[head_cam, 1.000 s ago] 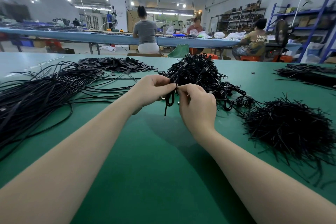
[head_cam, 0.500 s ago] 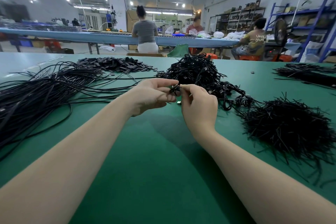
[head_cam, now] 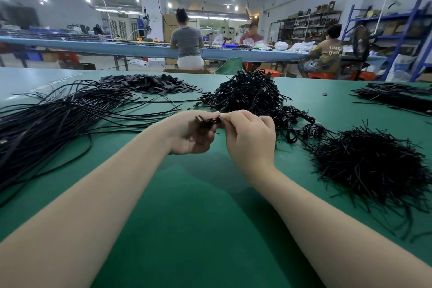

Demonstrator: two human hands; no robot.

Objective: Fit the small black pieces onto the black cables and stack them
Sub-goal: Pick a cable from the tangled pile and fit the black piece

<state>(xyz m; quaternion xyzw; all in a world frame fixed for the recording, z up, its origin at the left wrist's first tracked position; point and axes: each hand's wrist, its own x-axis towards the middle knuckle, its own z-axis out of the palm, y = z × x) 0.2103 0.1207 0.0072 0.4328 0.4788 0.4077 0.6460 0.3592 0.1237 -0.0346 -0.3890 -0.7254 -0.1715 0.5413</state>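
Cable [head_cam: 208,121] coiled, pinched between left hand [head_cam: 191,133], right hand [head_cam: 251,138]; no writing on it.

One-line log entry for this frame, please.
stage: fitting | left hand: holds cable | right hand: pinches cable end | surface: table

Bare green surface [head_cam: 210,229] lay open toward the near edge, beneath both forearms. Long loose cables [head_cam: 46,128] crowded the left side, a tangled cable heap [head_cam: 247,98] blocked the middle beyond the hands, and a bristly pile of short pieces [head_cam: 369,168] filled the right.
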